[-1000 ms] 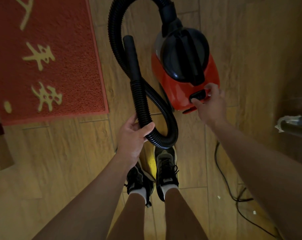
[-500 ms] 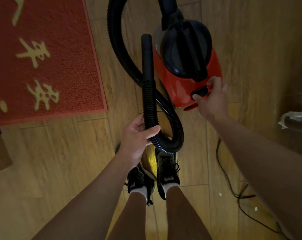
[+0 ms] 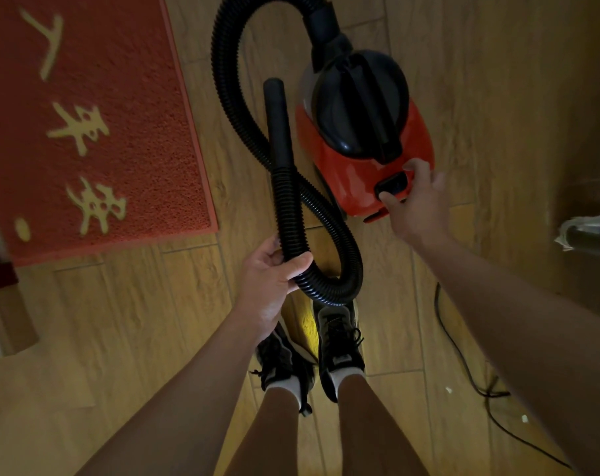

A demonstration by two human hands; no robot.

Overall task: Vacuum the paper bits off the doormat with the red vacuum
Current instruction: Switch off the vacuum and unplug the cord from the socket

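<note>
The red vacuum (image 3: 346,180) with a black top stands on the wooden floor ahead of my feet. Its black ribbed hose (image 3: 229,108) loops from the front of the body round to my left hand (image 3: 271,276), which grips it just below the smooth nozzle tube (image 3: 278,125). My right hand (image 3: 418,201) rests on the near end of the vacuum, with thumb and fingers at the dark switch (image 3: 393,185). The red doormat (image 3: 85,125) with yellow characters lies at the upper left. No paper bits show on the part of the mat in view.
A black power cord (image 3: 463,359) trails over the floor at the right. Two small white scraps (image 3: 524,419) lie near it. A pale object (image 3: 580,228) juts in at the right edge. My shoes (image 3: 339,341) stand just below the hose loop.
The nozzle swung right towards the vacuum and then back left. My right hand stayed on the switch end of the vacuum.
</note>
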